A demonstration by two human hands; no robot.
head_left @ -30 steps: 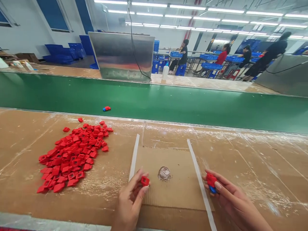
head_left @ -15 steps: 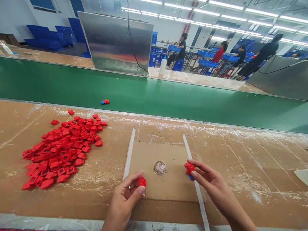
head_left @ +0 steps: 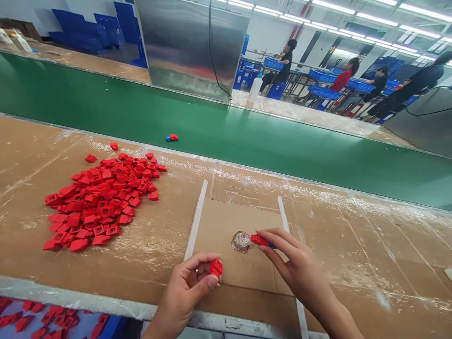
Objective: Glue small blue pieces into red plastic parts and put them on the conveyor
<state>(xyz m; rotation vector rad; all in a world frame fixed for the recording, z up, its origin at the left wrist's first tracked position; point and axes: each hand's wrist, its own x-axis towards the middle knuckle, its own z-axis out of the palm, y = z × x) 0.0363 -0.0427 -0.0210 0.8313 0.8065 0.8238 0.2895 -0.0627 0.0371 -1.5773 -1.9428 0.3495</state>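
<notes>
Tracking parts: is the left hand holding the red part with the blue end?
No, the left hand pinches a square red plastic part; the red-and-blue plastic part is in the right hand.

Long ceiling lights (head_left: 332, 6) run above a white wall (head_left: 271, 28), with stacked blue crates (head_left: 84, 28) far left, a steel panel (head_left: 190, 47) behind a green belt (head_left: 106, 94), and what seem to be people (head_left: 341, 80) seated at tables (head_left: 321, 92) far right

Glass dish (head_left: 242, 241) just beside the right hand (head_left: 300, 268)
</notes>
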